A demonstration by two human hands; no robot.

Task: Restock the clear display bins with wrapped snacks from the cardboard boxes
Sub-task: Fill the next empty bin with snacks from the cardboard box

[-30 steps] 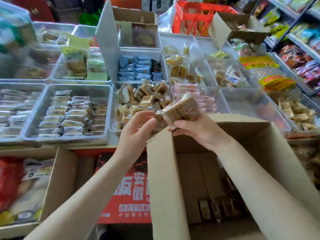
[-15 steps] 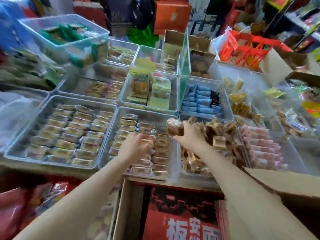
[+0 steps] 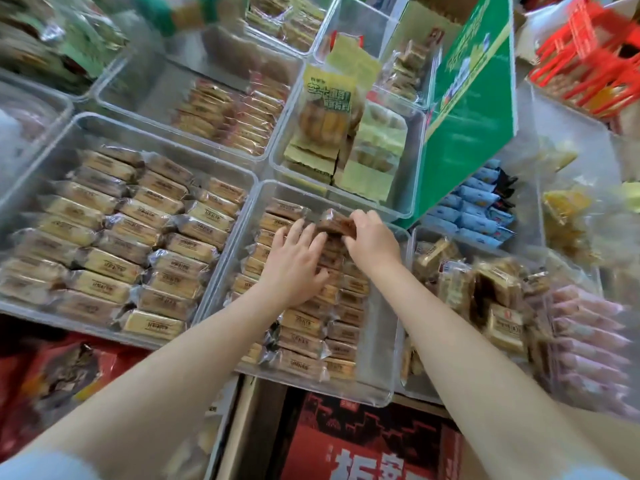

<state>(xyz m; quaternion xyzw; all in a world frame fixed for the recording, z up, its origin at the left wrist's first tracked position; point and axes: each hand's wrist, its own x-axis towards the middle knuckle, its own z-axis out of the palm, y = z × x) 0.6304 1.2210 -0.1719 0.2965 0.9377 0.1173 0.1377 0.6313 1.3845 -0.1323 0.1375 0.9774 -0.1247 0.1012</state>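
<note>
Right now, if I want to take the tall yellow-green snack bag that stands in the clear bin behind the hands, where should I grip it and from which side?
Pinch the tall yellow-green snack bag by its flat sealed top edge, coming straight down from above. It stands upright above its clear bin, and other packets crowd its base, so the top is likely the only free part.

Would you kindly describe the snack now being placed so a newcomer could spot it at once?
Start at the green cardboard box standing among the bins; the clear bin just below and left of it holds rows of brown wrapped cakes. At its far end, the right hand pinches one wrapped snack. Unlike its flat-lying neighbours, it is lifted above the rows, beside the left hand.
</note>
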